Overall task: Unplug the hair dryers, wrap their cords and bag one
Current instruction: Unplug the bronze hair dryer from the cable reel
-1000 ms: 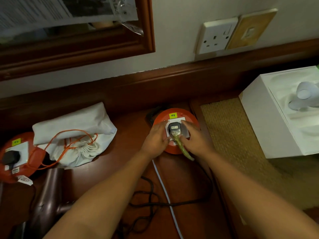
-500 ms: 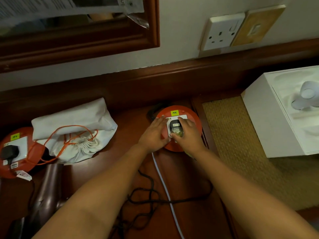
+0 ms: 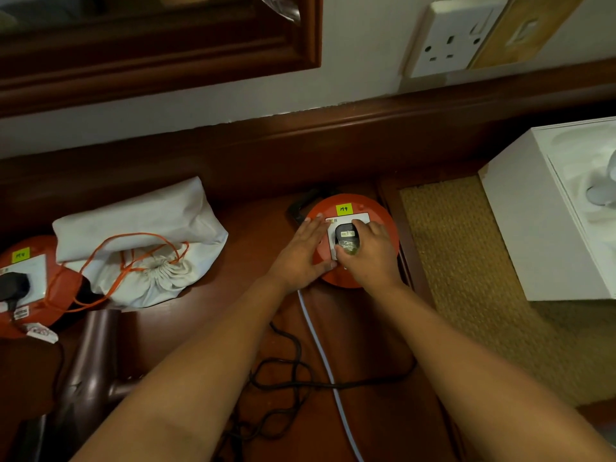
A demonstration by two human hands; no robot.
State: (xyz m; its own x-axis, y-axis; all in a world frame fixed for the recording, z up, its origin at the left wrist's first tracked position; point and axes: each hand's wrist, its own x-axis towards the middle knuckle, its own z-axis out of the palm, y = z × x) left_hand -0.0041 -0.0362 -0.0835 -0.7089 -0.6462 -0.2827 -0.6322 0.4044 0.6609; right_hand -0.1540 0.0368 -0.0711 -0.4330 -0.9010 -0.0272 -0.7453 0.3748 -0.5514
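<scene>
Pinched between the thumb and curled fingers of the right hand (image 3: 375, 258) was a black plug (image 3: 346, 235), seated in the white socket face of an orange cable reel (image 3: 383, 215) at the centre of the frame. Beside it, the left hand (image 3: 305, 251) lay flat with straight fingers on the reel's left edge, holding nothing. Two orange reels were in view; the second reel (image 3: 20, 315) sat at the far left edge, with a second black plug (image 3: 13, 285) in its socket. Each reel carried one yellow label. One brown hair dryer (image 3: 90, 365) lay in the lower left, just below one white drawstring bag (image 3: 143, 235) with orange cords. A tangled black cord (image 3: 283, 375) and a white cable (image 3: 320, 348) ran over the wooden desk (image 3: 253, 208) between the forearms. One white box (image 3: 533, 228) stood at the right on a woven mat (image 3: 466, 278). One white wall socket (image 3: 450, 38) showed at the upper right.
</scene>
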